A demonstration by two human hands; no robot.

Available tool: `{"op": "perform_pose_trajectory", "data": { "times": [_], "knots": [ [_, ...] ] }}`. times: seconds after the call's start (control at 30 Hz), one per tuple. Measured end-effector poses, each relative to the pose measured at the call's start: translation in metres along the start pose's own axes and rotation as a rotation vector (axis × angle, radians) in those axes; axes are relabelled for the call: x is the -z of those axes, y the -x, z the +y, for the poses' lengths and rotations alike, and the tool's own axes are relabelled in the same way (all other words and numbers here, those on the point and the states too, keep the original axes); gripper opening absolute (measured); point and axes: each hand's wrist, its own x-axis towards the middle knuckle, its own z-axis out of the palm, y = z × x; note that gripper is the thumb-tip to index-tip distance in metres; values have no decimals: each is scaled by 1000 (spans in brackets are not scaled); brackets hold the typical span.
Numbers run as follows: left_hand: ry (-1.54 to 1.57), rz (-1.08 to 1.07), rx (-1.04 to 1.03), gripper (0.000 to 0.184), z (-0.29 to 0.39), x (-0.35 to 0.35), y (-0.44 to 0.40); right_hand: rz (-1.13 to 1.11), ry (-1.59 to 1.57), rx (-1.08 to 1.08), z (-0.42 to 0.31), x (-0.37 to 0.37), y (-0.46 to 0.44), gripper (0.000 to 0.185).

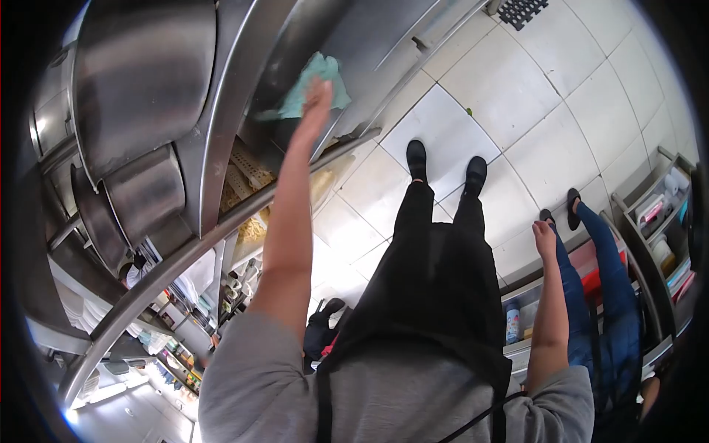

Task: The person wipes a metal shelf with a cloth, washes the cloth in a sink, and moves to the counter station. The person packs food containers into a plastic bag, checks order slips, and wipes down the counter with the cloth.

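Observation:
My left hand [318,97] is stretched out to the upper left, holding a pale green cloth [336,92] against a flat stainless steel panel [369,33]. The cloth is bunched under the palm and spreads out around the fingers. My right hand [544,240] hangs low at my right side, with its fingers loosely bent and apart and nothing visible in it. It appears in front of another person's blue-trousered legs [609,273].
A steel rail [159,284] runs along my left, beside large steel pots [144,81] and shelves. Yellowish food [253,229] shows below the panel. White tiles [509,81] cover the floor. On the right, a shelf unit [657,214] holds several items, near the other person.

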Motion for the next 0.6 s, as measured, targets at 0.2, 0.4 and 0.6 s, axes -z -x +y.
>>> {"op": "perform_pose_trajectory", "data": {
  "times": [0.2,0.4,0.6],
  "knots": [
    [-538,167,185,76,-54,33,-100,24,-11,12,5,-3,-16,26],
    [-490,353,286,53,-121,11,-9,80,-70,10,3,-10,-15,22],
    [-547,456,-168,45,-13,-98,19,30,-133,-25,-5,-45,-2,27]
  ]
}}
